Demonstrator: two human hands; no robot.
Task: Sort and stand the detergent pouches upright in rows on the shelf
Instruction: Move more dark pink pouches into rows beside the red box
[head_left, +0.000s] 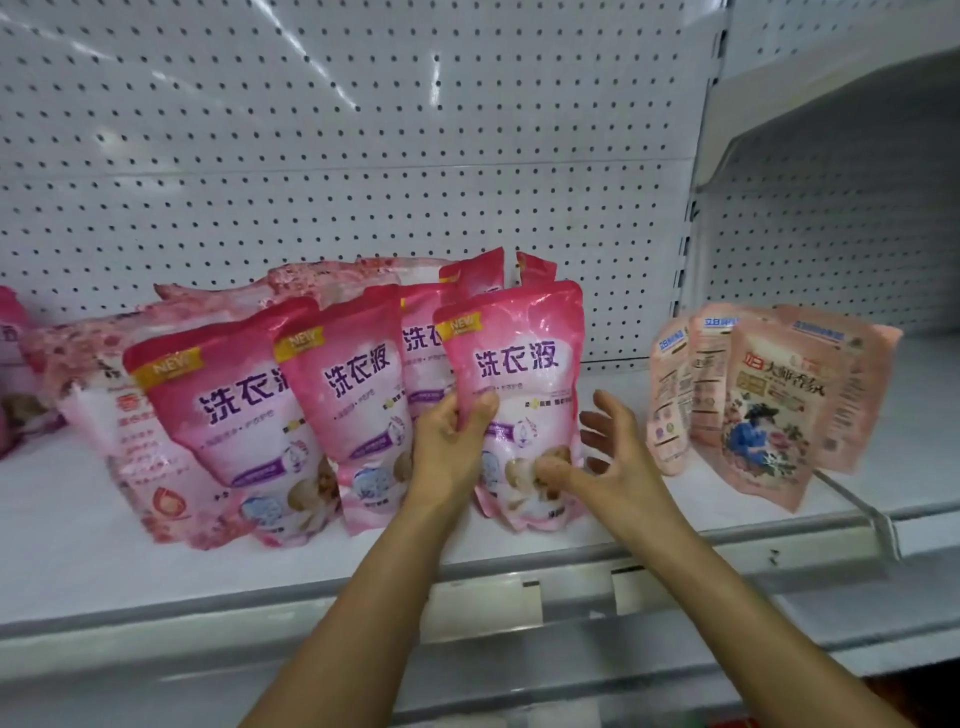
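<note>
Bright pink pouches (340, 395) with purple lettering stand upright in a loose front row on the white shelf (62, 530), paler pink pouches (130, 415) slumped behind and left of them, and a small group of peach pouches (769, 405) stands apart at right.

Left arm: bare forearm rising from the bottom centre of the frame toward mid-frame.
Left hand (452, 441): fingers curled, thumb in front, gripping a pouch's edge.
Right arm: bare forearm entering from the lower right corner.
Right hand (605, 457): fingers spread and relaxed, thumb extended leftward, palm facing left.
</note>
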